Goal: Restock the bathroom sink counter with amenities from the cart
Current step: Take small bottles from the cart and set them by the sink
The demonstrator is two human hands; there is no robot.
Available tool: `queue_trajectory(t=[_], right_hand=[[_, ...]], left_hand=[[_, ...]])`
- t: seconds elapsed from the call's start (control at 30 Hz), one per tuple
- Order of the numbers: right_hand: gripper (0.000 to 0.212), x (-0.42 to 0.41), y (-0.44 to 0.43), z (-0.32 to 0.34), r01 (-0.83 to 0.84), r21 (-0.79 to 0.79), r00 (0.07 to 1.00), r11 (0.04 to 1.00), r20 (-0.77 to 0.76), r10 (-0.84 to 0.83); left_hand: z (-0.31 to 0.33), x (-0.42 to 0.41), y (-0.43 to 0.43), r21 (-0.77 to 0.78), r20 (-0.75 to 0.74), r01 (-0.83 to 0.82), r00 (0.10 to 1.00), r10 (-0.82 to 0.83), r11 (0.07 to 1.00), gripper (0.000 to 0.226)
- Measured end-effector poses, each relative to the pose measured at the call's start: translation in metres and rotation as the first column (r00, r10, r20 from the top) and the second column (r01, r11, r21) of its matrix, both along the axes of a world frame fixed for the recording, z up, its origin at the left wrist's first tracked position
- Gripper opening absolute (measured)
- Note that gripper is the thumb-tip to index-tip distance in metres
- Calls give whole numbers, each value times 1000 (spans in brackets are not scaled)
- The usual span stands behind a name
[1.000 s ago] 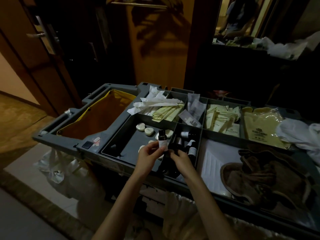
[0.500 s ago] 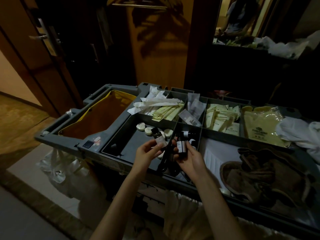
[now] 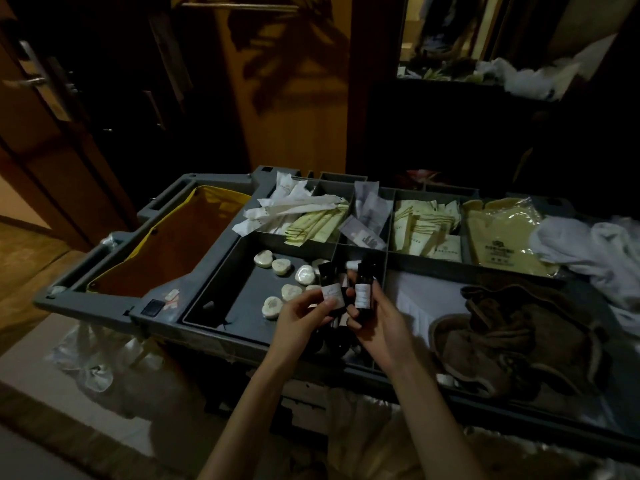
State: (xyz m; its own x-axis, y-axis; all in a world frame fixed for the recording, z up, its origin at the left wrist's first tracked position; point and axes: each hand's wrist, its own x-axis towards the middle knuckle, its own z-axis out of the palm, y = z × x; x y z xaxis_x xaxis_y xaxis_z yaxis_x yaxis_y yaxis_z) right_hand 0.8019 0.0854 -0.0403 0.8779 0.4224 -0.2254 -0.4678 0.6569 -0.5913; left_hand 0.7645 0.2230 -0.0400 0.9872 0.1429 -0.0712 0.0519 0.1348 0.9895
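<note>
At frame centre, over the cart [image 3: 104, 303], our left hand [image 3: 301, 320] grips one dark bottle [image 3: 331, 287], right hand [image 3: 377, 323] grips another bottle [image 3: 363, 289].

The grey cart [image 3: 104, 306] is carrying a divided tray, with round soaps [image 3: 304, 274] lying loose in its near-left compartment. White sachets [image 3: 277, 211] and pale-yellow packets [image 3: 424, 230] are filling the back compartments, while a brown cloth [image 3: 519, 334] is lying bunched at the near right.
</note>
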Motion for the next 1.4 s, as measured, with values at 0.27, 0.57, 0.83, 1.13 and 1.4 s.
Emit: queue_trajectory(t=[0.27, 0.57, 0.83, 1.13, 1.4], right_hand=[[31, -12, -66, 13, 356, -168, 934, 919, 29, -357], [19, -67, -125, 33, 794, -351, 543, 495, 45, -839], [43, -193, -112, 27, 867, -496, 132, 49, 133, -982], [43, -288, -56, 15, 909, -383, -211, -164, -83, -974], [36, -356, -59, 26, 857, -441, -289, -267, 18, -957]], left_hand=[[26, 29, -54, 59, 91, 257, 961, -262, 965, 21], [42, 42, -137, 46, 29, 696, 716, -698, 716, 21], [38, -10, -176, -44, -88, 956, 285, -955, 289, 9], [3, -87, -187, -83, -200, 995, -79, -977, -64, 8], [22, -149, -203, -79, -198, 955, -298, -934, -288, 28]])
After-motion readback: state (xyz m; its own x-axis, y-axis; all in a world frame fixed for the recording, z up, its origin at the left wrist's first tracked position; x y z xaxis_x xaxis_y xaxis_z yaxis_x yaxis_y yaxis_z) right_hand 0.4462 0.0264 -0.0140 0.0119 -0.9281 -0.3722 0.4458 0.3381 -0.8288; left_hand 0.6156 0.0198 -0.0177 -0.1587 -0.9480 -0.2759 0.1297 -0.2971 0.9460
